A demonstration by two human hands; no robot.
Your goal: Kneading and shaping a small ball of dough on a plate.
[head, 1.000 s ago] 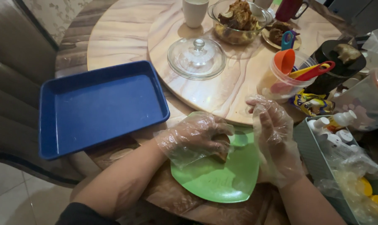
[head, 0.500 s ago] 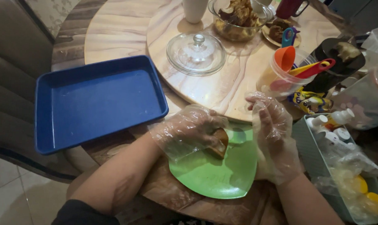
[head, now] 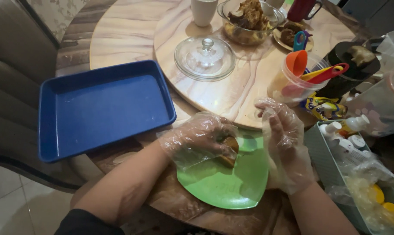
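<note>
The left hand (head: 199,139) now holds a brown piece of food (head: 228,150) over the green plate (head: 223,182) — earlier empty — the right hand (head: 284,139) stays open beside it.

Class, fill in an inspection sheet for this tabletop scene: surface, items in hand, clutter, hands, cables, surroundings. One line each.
Surface: round wooden table with a pale turntable.
Items in hand: brown food piece over the green plate.
Clutter: empty blue tray, glass lid, glass bowl of food, tub of measuring spoons, bin of bottles.
Hands: left hand, gloved, grips the food; right hand, gloved, open beside it.
Cables: nothing seen.
Surroundings: chair, tiled floor.
</note>
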